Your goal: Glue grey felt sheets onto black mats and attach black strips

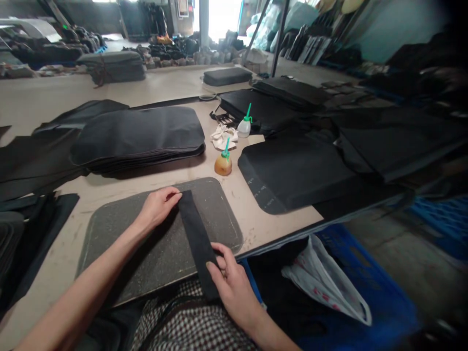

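A long black strip of material (197,234) slants over a dark grey rounded board (146,243), its near end hanging past the board's front edge. My left hand (160,204) pinches the strip's far left corner between thumb and fingers. Lower down, my right hand (228,275) grips the strip's right edge near its close end, thumb on top. Just beyond the board stands a squat bottle of amber liquid (223,165) with a green nozzle. Behind it are a white bottle (244,126) with a green nozzle and a crumpled white cloth (224,136).
A stack of black rounded panels (142,134) lies behind the board, and more black panels (292,168) cover the table's right side. Dark sheets (40,243) are piled at left. Below the right edge sits a blue crate (380,287) with a white plastic bag (325,278).
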A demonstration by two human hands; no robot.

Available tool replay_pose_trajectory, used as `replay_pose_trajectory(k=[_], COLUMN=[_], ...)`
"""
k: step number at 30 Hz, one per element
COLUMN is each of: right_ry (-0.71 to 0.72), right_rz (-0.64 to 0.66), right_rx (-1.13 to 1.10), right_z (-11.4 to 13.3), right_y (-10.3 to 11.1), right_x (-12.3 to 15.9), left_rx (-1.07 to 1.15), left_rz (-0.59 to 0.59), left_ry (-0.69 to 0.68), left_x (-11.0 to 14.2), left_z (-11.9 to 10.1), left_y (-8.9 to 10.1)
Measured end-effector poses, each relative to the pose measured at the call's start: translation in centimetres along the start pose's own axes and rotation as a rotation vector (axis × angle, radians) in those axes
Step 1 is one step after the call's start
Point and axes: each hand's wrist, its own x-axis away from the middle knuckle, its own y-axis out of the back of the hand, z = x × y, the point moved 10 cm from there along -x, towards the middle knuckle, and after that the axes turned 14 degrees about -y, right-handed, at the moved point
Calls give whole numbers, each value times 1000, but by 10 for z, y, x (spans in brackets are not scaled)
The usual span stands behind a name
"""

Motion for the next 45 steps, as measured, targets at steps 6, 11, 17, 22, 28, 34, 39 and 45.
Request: replay_pose_trajectory(k=[6, 11, 17, 22, 28, 34, 39, 45], right_ry=[-37, 39, 24, 22, 0, -8, 27, 99], right_rz=[-31, -78, -43, -46, -62, -20, -14, -128], right_rx=[-13, 84, 59, 64, 128, 206, 269, 531], right_z=[8, 19, 19, 17, 26, 28, 28, 35], right_y=[-1, 2, -2, -2, 5, 4, -3, -2], right_x=[-24, -30, -32, -34, -30, -29, -28, -25], left_rx=[-399, -447, -455, -507, -537, -547, -600, -679], left_rz=[-14, 9, -4, -14, -3, 47, 62, 59], left_ry=[-179, -163, -177, -174, -284, -346, -351, -356], left_x=[-38, -50, -51, -51, -50, -32, -16, -14], left_z=[7, 17, 16, 12, -8, -23, -24, -22], left_y=[-5, -10, -14, -15, -24, -27, -29, -33])
